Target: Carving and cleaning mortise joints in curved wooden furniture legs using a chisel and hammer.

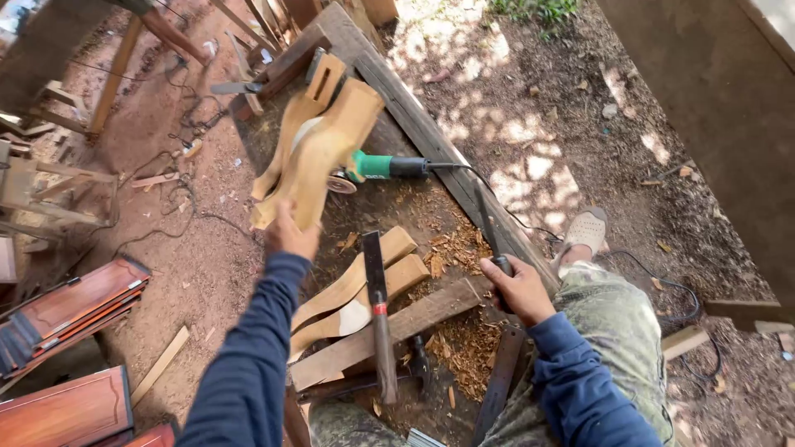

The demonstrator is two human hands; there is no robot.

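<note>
My left hand (pixel 290 234) grips the near end of a curved, light wooden furniture leg (pixel 319 149) and holds it raised and angled away from me. A second carved leg (pixel 291 124) lies just behind it. My right hand (pixel 515 287) is closed around the dark handle of a long blade or chisel (pixel 487 222) whose metal points away along the plank. Two more curved legs (pixel 356 290) lie on the bench below my arms, with a hatchet-like tool (pixel 377 306) across them.
A green angle grinder (pixel 373 167) with its cord lies on the bench. Wood chips (pixel 464 339) cover the work surface. A long plank (pixel 431 132) edges the bench. Red-brown panels (pixel 66 306) lie on the dirt at left. My foot in a pale shoe (pixel 586 230) rests at right.
</note>
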